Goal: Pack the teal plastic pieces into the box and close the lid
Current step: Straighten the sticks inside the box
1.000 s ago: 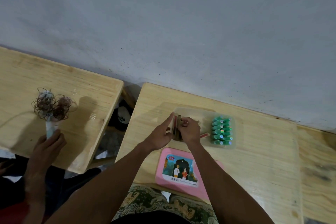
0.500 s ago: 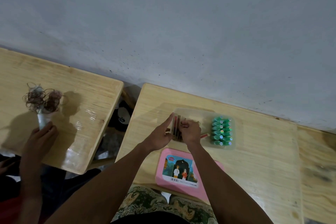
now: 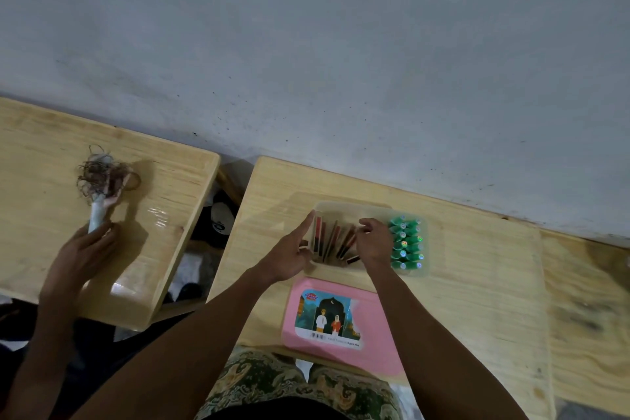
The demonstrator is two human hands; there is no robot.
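Observation:
A clear plastic box [image 3: 354,207] sits on the wooden table in front of me. Several teal plastic pieces [image 3: 405,244] stand packed in rows at its right end. Several thin brown and red flat pieces [image 3: 335,240] lean on edge in its left part. My left hand [image 3: 289,254] rests against the box's left side, index finger along the outermost flat piece. My right hand [image 3: 373,244] is over the box, fingertips pinched at the tops of the flat pieces. The pink lid [image 3: 344,324] with a picture label lies flat in front of the box.
Another person's hand [image 3: 80,256] at a second wooden table [image 3: 44,181] on the left holds a white handle with a tangle of brown wire [image 3: 102,177]. A gap with dark objects separates the tables. A grey wall runs behind both.
The flat pieces, held together as a tight stack between my hands, now lean spread apart in the box. My hands have moved apart. The other person's wire tangle shifted right.

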